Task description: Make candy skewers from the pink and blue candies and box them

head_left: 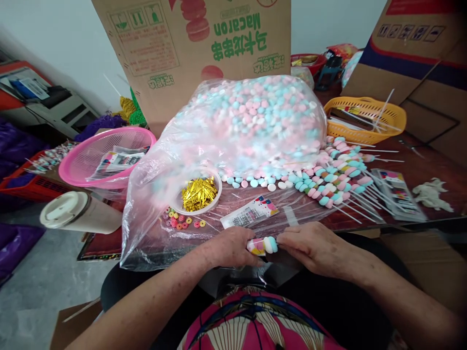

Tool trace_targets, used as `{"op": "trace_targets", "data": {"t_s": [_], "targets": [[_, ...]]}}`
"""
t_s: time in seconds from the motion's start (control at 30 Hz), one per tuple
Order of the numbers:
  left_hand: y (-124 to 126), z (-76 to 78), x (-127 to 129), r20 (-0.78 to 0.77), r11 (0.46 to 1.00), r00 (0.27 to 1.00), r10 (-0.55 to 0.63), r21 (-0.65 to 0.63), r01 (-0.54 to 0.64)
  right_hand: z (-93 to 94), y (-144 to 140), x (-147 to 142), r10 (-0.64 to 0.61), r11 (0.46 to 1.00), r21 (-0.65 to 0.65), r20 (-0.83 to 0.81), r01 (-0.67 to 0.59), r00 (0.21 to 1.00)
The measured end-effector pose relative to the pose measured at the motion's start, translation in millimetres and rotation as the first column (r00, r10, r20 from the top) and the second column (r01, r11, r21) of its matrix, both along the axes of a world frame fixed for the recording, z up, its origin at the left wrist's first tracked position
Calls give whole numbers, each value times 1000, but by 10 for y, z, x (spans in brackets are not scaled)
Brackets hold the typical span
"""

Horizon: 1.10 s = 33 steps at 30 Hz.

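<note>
A marshmallow skewer (270, 244) in a printed clear wrapper lies sideways between my hands, low over the front edge of the table. My left hand (235, 247) is closed around its wrapped part. At the other end, just past the blue and white candies, my right hand (310, 246) pinches the skewer with its fingers pressed together; the pinched part is hidden. Just beyond my left hand lies a flat printed wrapper (250, 212) on the plastic. A white tub (219, 194) of gold twist ties (199, 194) stands to its left, with small ring candies (182, 221) scattered in front.
A large clear bag of pastel marshmallows (251, 121) covers the table's middle. Finished-looking skewers (335, 172) lie piled at right, beside packed wrappers (397, 194) and a yellow basket (394, 119). On the left are a pink basket (63, 165) and a lidded cup (91, 212). Cardboard boxes (146, 92) stand behind.
</note>
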State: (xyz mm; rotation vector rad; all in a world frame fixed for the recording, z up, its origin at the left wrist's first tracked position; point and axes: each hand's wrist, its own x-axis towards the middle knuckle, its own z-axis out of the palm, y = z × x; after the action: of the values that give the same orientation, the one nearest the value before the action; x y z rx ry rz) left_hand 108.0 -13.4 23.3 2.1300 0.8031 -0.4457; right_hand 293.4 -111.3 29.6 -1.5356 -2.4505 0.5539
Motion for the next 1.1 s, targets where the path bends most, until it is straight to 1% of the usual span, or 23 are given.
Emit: {"op": "trace_targets", "data": {"t_s": [0.07, 0.1, 0.2, 0.27, 0.33, 0.43, 0.47, 0.5, 0.57, 0.63, 0.67, 0.7, 0.77, 0.8, 0.83, 0.9, 0.97, 1.03, 1.1], "targets": [[-19, -43, 26, 36, 1000, 999, 5, -6, -5, -12, 44, -15, 12, 1000, 0, 22, -12, 1000], [-10, -52, 11, 56, 999, 998, 23, -28, -21, -15, 59, 9, -1, 999, 33, 25, 0, 1000], [50, -47, -93, 98, 986, 987, 131, -120, -118, 2, 67, 147, -55, 977, 206, -1, 54, 998], [73, -39, -131, 106, 977, 981, 165, -152, -148, 7, 51, 186, -53, 964, 259, -26, 57, 998], [50, -49, -88, 106, 986, 985, 138, -106, -127, -29, 39, 108, -21, 974, 224, -54, 33, 998], [-42, -92, 72, 95, 997, 995, 36, 67, -42, -171, 50, -138, -5, 989, 150, -95, 19, 996], [-64, -102, 111, 95, 995, 995, 16, 100, -26, -222, 58, -204, -13, 992, 126, -95, 25, 995], [-70, -102, 124, 119, 995, 993, 7, 94, -18, -265, 64, -241, -28, 994, 103, -92, 37, 995], [-15, -60, 55, 259, 999, 965, 41, -23, -36, -300, 68, -220, -62, 996, 65, -100, 68, 993], [112, 27, -118, 440, 982, 889, 125, -186, -46, -262, 58, -106, -74, 996, 43, -141, 81, 987], [184, 73, -218, 469, 980, 868, 161, -183, -83, -222, 51, -38, -68, 996, 42, -169, 76, 983], [248, 110, -312, 450, 985, 882, 137, -158, -72, -174, 46, 23, -58, 997, 43, -195, 68, 979], [322, 142, -442, 345, 991, 938, 18, -131, 29, -75, 45, 102, -36, 998, 50, -230, 49, 972], [325, 136, -472, 291, 989, 957, -17, -133, 58, -32, 53, 118, -24, 998, 58, -233, 39, 972], [308, 120, -479, 245, 988, 969, -18, -146, 55, 4, 64, 120, -16, 997, 66, -225, 31, 974], [236, 80, -446, 196, 984, 980, 43, -180, -7, 56, 97, 97, 1, 997, 74, -200, 14, 980], [154, 55, -382, 192, 981, 978, 84, -187, -48, 83, 135, 52, 22, 997, 76, -194, -7, 981], [87, 46, -314, 212, 986, 975, 61, -167, -25, 89, 178, -11, 38, 997, 76, -191, -24, 981], [29, 28, -254, 226, 989, 972, 71, -144, -39, 71, 227, -88, 52, 995, 97, -161, -36, 986]]}}
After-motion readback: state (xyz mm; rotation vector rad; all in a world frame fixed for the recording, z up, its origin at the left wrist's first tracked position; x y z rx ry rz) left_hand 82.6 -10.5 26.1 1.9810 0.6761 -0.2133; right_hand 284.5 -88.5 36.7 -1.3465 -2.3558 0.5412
